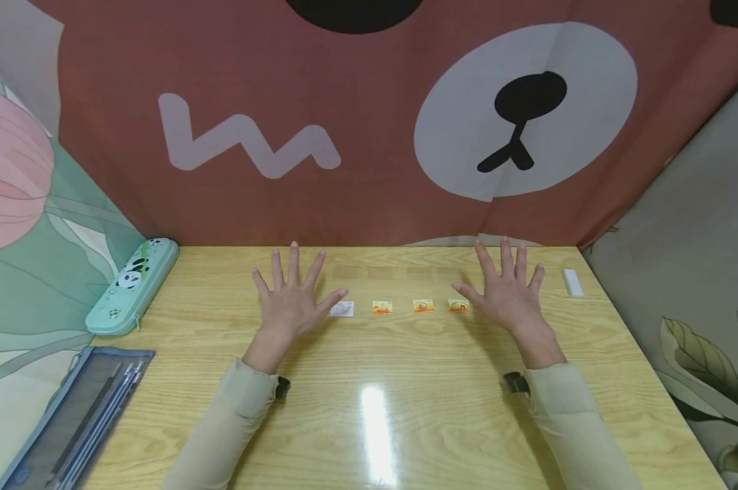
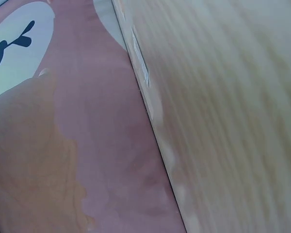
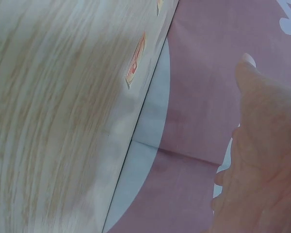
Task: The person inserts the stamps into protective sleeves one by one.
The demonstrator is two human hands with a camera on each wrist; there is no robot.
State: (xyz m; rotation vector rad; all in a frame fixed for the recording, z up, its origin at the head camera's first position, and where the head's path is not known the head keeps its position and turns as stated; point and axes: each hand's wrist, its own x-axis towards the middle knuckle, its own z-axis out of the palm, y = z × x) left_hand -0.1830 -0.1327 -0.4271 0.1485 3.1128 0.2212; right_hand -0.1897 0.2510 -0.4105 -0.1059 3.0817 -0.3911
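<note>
Both hands are held over the table with fingers spread wide, holding nothing. In the head view, the left hand [image 1: 290, 303] has its thumb tip overlapping the corner of a pale grey-white card [image 1: 343, 309]. To the right of that card lie small orange-and-yellow cards, one near the middle [image 1: 382, 307] and another beside it [image 1: 423, 305]. The last orange card [image 1: 458, 305] is just under the thumb of the right hand [image 1: 508, 292]. In the right wrist view, an orange card [image 3: 135, 60] lies on the wood, apart from the hand. A pale card [image 2: 140, 59] shows in the left wrist view.
A mint pencil case [image 1: 132, 289] with a panda lies at the table's left edge. Below it is a mesh zip pouch [image 1: 93, 415] with pens inside. A white eraser-like block [image 1: 573, 283] sits at the far right. A brown printed curtain [image 1: 369, 211] hangs behind the table.
</note>
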